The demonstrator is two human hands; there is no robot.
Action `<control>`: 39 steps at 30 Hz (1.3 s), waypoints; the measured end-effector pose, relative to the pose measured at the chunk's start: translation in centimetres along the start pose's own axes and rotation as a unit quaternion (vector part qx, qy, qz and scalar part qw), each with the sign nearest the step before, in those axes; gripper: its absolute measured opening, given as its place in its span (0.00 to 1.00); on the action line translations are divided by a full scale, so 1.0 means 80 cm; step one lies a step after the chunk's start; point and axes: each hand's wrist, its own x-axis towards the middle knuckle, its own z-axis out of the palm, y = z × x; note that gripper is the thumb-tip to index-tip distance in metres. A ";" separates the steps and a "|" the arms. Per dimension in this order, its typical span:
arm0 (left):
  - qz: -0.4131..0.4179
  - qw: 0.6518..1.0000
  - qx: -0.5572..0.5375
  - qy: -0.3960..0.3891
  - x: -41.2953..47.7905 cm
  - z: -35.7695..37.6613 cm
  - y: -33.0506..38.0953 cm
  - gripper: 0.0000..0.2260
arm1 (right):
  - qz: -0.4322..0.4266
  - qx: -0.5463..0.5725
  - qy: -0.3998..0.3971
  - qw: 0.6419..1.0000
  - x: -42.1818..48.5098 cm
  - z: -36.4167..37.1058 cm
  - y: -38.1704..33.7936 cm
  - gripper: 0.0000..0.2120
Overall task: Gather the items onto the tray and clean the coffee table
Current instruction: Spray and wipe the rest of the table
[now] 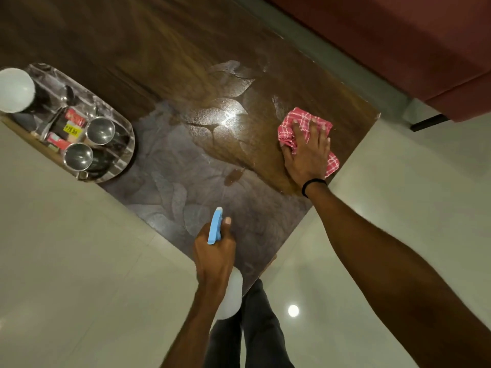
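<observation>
While a spray bottle (pixel 214 231) is gripped by curled left fingers (pixel 226 229), a cloth (pixel 292 120) is pressed onto the worktop (pixel 186 168) under flat right fingers (pixel 314 130).

The left hand (pixel 214 257) grips a spray bottle (pixel 214 227) over the near corner of the table (pixel 159 62), its blue nozzle pointing across the wet, streaked top. The right hand (pixel 308 152) presses flat on a red checked cloth (pixel 295 120) near the table's right edge. At the left end, a tray (pixel 125 166) holds two steel cups (pixel 100 130), a white bowl (pixel 16 90) and some packets (pixel 70 124).
</observation>
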 end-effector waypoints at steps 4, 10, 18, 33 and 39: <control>-0.043 0.999 -0.010 0.006 0.005 -0.011 -0.018 0.11 | 0.006 0.001 -0.009 1.000 -0.001 -0.001 -0.003 0.31; 0.002 1.000 -0.015 -0.003 0.001 -0.030 -0.014 0.09 | 0.019 -0.005 -0.012 1.000 -0.042 0.008 -0.018 0.32; -0.005 0.999 -0.031 0.025 0.006 -0.047 -0.033 0.12 | -0.239 -0.017 -0.090 0.967 -0.132 0.062 -0.163 0.31; 0.007 1.000 -0.011 0.009 0.012 -0.053 -0.033 0.10 | -0.169 -0.066 -0.042 0.983 -0.120 0.038 -0.073 0.30; 0.002 1.000 -0.005 0.005 0.010 -0.062 -0.033 0.10 | 0.049 -0.005 0.039 0.998 -0.204 0.049 -0.032 0.30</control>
